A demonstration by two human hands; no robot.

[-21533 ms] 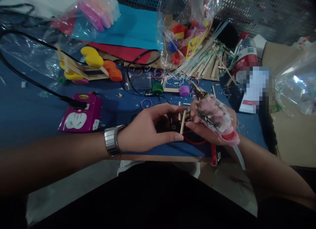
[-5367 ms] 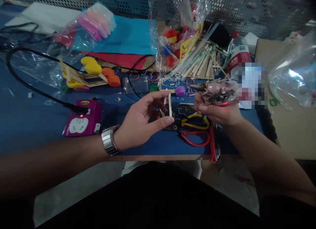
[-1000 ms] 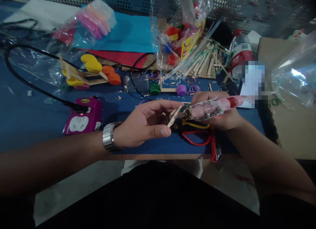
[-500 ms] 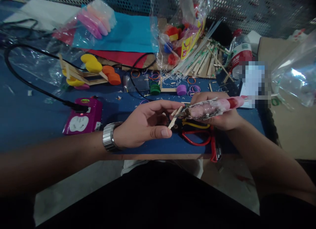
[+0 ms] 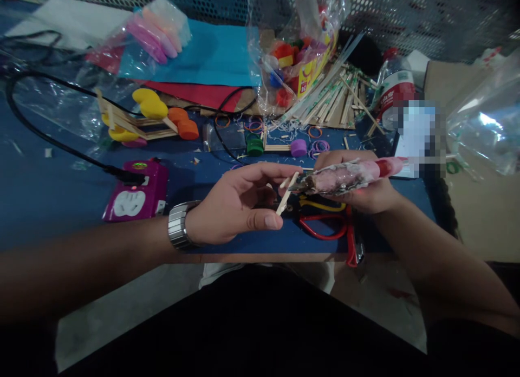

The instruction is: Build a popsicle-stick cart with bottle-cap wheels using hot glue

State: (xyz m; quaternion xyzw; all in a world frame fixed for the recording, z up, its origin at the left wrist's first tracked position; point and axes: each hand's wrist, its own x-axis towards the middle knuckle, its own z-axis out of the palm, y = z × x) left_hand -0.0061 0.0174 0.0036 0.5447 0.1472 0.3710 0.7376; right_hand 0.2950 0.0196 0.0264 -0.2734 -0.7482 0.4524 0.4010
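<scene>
Where your two hands meet, at the near middle of the tabletop (image 5: 69, 203), the listing is as follows. Left hand (image 5: 231, 203): thumb and forefinger pinching a small wooden stick piece (image 5: 286, 197), held slanted above the tabletop; a silver band (image 5: 179, 225) circles your wrist. Right hand (image 5: 376, 195): fingers wrapped about a pink glue gun (image 5: 345, 178), its body smeared and crusted, its dark nozzle (image 5: 301, 186) pointing left at the stick piece; whether the tip touches, you cannot tell from this angle.

Beneath and just beside your hands: scissors (image 5: 323, 238) with one red and one yellow handle, partly hidden, and a red-handled tool (image 5: 351, 240) to their right, by the near edge.

Left: a purple power socket (image 5: 154, 182) with a black cable (image 5: 52, 138) plugged in; farther, a stick model (image 5: 150, 129) carrying yellow and orange caps.

Far middle: a green cap (image 5: 255, 145) and a purple cap (image 5: 298, 148) with sticks between them; purple rubber bands (image 5: 319, 148) just to the right; behind, a heap of sticks (image 5: 335, 106) and a clear bag of coloured caps (image 5: 284, 57). Far left of these, you have a blue sheet (image 5: 215, 54) overlapping a red sheet (image 5: 199, 95).

Far right: a bottle (image 5: 400, 82) with a red-and-white label.
</scene>
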